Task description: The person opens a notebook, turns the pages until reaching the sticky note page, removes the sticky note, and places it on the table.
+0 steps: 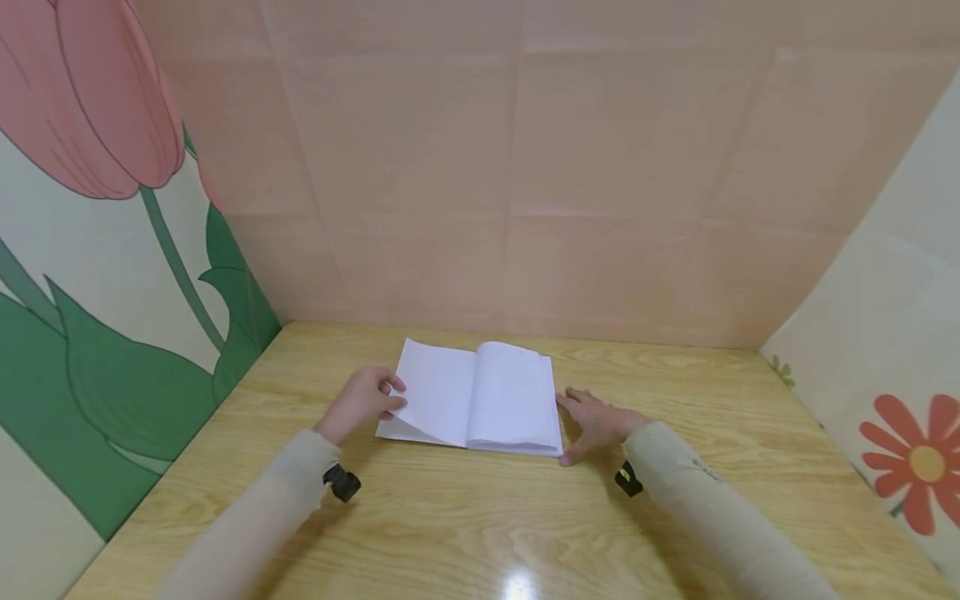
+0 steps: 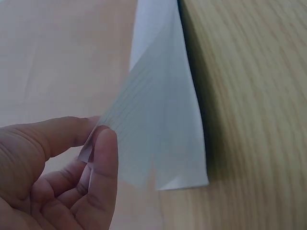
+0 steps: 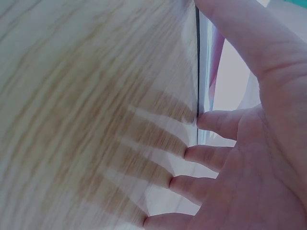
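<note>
An open notebook with white pages lies on the wooden table, its right-hand pages bulging up near the spine. My left hand pinches the outer edge of a left-hand page between thumb and fingers. In the left wrist view this faintly lined page lifts at a slant away from the sheet or cover beneath it. At the notebook's right side, my right hand has its fingers spread, the thumb by the near corner. Its fingertips rest on the table, one right at the notebook's edge.
The wood-grain table reaches back to a plain pinkish wall covering. A tulip-printed panel stands at the left and a flower-printed one at the right. Dark wrist devices sit under both sleeves.
</note>
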Demonstrator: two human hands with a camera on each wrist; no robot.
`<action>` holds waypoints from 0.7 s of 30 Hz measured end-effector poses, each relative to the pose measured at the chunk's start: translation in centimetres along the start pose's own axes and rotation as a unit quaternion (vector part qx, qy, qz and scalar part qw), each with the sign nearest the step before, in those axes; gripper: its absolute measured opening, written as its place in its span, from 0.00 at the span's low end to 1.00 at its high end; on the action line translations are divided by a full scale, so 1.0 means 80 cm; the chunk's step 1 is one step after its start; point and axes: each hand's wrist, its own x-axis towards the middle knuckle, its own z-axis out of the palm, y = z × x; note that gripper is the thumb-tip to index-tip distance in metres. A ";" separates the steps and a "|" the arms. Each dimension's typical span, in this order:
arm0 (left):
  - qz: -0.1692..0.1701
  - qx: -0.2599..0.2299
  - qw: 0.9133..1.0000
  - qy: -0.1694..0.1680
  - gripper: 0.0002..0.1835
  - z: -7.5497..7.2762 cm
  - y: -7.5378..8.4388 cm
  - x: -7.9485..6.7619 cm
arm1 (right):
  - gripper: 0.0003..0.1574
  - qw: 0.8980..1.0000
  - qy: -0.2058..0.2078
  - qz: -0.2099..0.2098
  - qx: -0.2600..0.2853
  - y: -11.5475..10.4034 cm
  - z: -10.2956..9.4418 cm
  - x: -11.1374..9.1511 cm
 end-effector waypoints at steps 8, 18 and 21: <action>-0.015 0.036 0.999 -0.020 0.08 0.004 -0.025 0.001 | 0.74 1.000 -0.002 0.005 -0.002 -0.003 0.001 0.000; -0.024 0.064 0.997 -0.034 0.09 0.011 -0.041 0.003 | 0.74 1.000 0.000 0.006 -0.001 -0.002 0.000 0.000; -0.034 0.062 0.997 -0.041 0.09 0.015 -0.043 0.004 | 0.74 1.000 0.000 0.006 0.000 -0.002 0.000 0.000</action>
